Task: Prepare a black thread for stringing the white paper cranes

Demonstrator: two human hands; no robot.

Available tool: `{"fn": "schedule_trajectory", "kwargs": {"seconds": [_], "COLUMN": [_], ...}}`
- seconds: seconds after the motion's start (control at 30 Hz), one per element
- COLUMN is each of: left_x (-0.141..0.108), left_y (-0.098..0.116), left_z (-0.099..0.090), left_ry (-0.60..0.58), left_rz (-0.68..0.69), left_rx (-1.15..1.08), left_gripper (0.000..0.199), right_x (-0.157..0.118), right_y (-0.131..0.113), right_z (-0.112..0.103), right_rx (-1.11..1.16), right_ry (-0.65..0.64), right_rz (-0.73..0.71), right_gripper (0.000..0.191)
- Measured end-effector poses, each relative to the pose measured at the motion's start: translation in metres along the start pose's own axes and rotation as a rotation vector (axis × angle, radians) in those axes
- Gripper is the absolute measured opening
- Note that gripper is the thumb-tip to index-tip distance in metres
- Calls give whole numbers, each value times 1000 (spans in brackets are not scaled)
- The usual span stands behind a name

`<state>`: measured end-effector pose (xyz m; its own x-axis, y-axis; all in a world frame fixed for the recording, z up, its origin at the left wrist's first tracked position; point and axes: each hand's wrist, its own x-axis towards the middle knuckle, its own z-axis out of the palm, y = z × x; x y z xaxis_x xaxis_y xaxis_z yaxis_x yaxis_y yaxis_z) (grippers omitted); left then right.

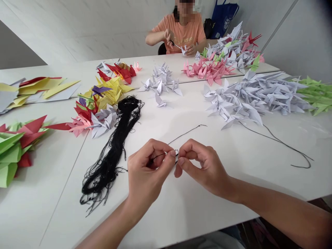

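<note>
Both my hands meet over the near middle of the white table, fingertips almost touching. My left hand [150, 169] pinches a thin black string [185, 133] between thumb and forefinger; one end of it runs off toward the far right. My right hand [202, 166] is closed in a pinch on the same string, where a small loop or knot shows between the fingertips. Just how the string is tied there is too small to tell. Left of my hands lies a long hank of black string [114, 148], with loose strands at its near end.
White paper cranes [233, 100] are heaped at right, with a longer black string [280, 140] coming out from them. Yellow cranes [111, 90], pink cranes [207, 69] and green folded papers [10, 152] lie around. Across the table, a person [178, 34] holds a tool against a white crane.
</note>
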<state>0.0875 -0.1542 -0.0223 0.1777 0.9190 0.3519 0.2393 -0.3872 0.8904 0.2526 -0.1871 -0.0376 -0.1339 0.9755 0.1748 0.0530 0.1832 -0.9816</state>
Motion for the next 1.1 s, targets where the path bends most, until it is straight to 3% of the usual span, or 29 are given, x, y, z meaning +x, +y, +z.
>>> {"fn": "schedule_trajectory", "kwargs": {"seconds": [1.1], "left_x": [-2], "left_y": [0], "left_z": [2], "left_ry": [47], "left_rz": [320], "left_rx": [218], "left_gripper": [19], "right_x": [-1], "right_y": [-1], "right_z": [1], "right_rx": [75], "right_ry": [-15], "right_rz": [64], "right_gripper": [14]}}
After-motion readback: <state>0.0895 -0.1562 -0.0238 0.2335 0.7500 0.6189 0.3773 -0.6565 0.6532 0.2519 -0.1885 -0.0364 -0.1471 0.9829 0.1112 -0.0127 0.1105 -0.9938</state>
